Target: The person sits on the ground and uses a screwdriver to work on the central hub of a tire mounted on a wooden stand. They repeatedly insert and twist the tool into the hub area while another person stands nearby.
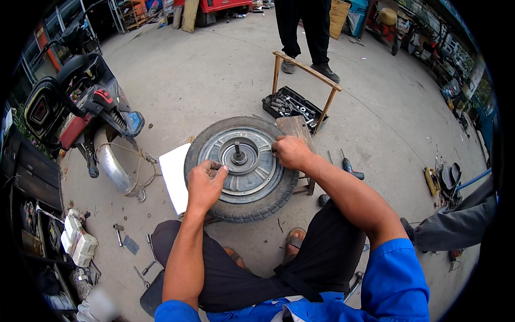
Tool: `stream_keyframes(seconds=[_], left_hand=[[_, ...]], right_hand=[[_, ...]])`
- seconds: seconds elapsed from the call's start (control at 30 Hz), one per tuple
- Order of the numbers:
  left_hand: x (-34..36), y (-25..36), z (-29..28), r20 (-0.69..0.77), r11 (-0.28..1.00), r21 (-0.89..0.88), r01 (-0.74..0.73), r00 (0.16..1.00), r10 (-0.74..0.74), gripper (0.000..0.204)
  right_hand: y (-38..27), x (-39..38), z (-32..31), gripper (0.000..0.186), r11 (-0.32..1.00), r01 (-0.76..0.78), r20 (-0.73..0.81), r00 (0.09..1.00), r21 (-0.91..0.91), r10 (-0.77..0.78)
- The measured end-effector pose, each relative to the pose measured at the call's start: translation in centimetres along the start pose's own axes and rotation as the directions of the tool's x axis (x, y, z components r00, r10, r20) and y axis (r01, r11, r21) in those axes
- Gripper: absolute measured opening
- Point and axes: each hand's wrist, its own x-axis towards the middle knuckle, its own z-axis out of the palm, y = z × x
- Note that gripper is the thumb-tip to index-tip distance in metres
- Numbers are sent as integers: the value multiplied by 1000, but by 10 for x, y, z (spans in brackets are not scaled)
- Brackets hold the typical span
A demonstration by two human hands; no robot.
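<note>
A hub-motor wheel (248,191) with a black tyre (244,213) lies flat before me, its threaded axle (237,151) pointing up. Over the left part of the metal hub is my left hand (205,185), its thumb and fingers pinched together near the inner ring. Whatever may be between those fingertips is too small to make out. My right hand (293,154) is closed above the hub's right edge, with a small dark bit at its fingertips that I cannot name. A wooden board (295,129) sits by the tyre's far right side.
Beyond the wheel stands a black toolbox (292,106) of sockets with a wooden handle. A cordless drill (352,169) lies on the right. A scooter (80,102) is at the left, near a white sheet (174,180). A person's legs (303,32) are at the back; another trouser leg (456,222) is right.
</note>
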Motion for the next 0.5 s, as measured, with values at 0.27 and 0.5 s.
stream_keyframes(seconds=[0.27, 0.5], left_hand=[[-2, 1, 5, 8, 999, 11, -32, 999, 32, 26], [-4, 11, 3, 24, 999, 33, -7, 1000, 6, 27]], right_hand=[[0, 1, 4, 15, 1000, 16, -19, 1000, -25, -17], [3, 4, -2, 12, 998, -58, 47, 997, -12, 59]])
